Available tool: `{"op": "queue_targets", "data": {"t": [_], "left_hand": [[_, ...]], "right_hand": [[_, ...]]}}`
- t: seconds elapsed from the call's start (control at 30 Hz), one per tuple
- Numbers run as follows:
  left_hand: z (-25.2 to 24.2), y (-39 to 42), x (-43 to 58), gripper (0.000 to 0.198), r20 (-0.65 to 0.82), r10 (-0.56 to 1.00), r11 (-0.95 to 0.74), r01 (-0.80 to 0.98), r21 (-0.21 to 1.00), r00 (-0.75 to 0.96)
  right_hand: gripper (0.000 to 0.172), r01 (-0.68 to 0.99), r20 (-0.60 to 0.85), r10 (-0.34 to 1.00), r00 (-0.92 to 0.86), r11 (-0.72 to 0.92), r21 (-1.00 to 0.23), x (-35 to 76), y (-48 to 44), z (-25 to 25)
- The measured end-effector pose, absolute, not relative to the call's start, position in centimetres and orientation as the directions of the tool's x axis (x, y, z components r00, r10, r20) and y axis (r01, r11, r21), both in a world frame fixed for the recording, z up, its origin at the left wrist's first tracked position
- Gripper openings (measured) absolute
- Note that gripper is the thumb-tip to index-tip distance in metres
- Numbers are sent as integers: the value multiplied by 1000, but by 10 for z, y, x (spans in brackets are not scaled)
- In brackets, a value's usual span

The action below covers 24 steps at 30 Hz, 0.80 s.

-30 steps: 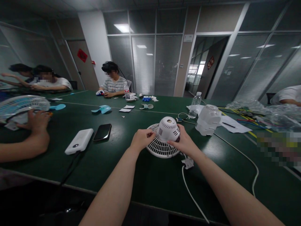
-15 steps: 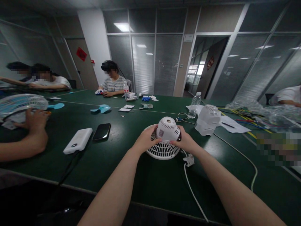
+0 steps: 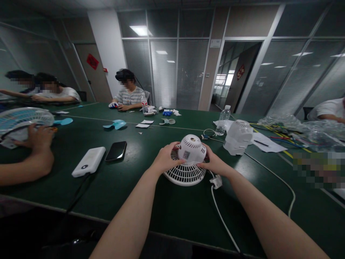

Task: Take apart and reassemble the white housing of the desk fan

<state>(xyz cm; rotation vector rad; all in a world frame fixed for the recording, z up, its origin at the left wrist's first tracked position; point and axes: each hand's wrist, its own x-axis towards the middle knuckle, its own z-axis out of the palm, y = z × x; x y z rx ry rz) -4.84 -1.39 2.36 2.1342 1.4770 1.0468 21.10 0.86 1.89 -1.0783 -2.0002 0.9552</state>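
A white fan motor cover (image 3: 192, 149), slotted and dome-shaped, sits over a round white fan grille (image 3: 185, 176) on the green table. My left hand (image 3: 167, 158) is closed on the cover's left side, thumb along its lower edge. From the right, my right hand (image 3: 212, 160) grips the same cover, fingers curled behind it. The hidden fingertips may also touch the motor or grille behind. Beside my right wrist lies a white plug-like piece (image 3: 216, 181) with a white cord (image 3: 222, 219) running to the table's near edge.
To the right stand a translucent white fan base (image 3: 238, 138) and a water bottle (image 3: 223, 120). A power bank (image 3: 88, 162) and phone (image 3: 116, 151) lie left. Blue fan blades (image 3: 115, 125) are farther back. A co-worker's hand (image 3: 40, 138) holds another fan at far left.
The cover has turned slightly and shifted a little left between my hands. The grille has moved slightly left and nearer with it.
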Motion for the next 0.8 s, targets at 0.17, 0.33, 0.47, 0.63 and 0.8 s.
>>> {"op": "queue_targets", "data": {"t": [0.17,0.33,0.47,0.63,0.8], "left_hand": [[21,-14,-45,76,379,909,-388,680,622,173],[19,-10,-45,61,436,896,-350,748,565,90],[19,-9,-46,48,416,906,-347,707,617,82],[14,-8,-47,54,375,918,-350,697,626,124],[7,-1,-48,54,380,921,-311,755,578,88]], "right_hand": [[85,477,184,894,-408,381,-792,211,8,25],[96,658,251,946,-207,325,-680,198,3,23],[93,646,274,941,-199,336,-685,196,3,24],[61,577,161,976,-145,216,-788,203,8,34],[41,607,137,978,-156,204,-768,200,4,36]]}}
